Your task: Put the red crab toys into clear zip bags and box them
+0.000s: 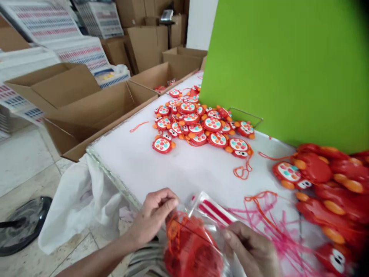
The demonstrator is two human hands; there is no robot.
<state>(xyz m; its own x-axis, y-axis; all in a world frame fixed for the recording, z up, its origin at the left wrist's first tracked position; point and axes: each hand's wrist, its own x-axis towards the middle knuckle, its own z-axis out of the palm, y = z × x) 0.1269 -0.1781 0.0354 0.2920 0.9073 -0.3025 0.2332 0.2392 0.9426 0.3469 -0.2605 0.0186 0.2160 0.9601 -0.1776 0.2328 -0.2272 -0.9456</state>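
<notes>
At the table's near edge, my left hand (160, 211) pinches the upper left edge of a clear plastic bag (220, 252). Inside the bag lies a red toy (193, 246) with a coiled orange cord on top. My right hand (250, 246) grips the bag's right side between thumb and fingers. Just beyond the bag, a stack of clear bags with a red stripe (215, 209) rests on the table. Pink strips (276, 223) and an orange cord are tangled to the right of my right hand.
Red toys with dotted white faces (196, 123) are heaped mid-table, and larger red ones (331, 184) at right. A green board (282, 69) stands behind. Open cardboard boxes (95, 115) line the left edge. A white sack (83, 204) hangs below.
</notes>
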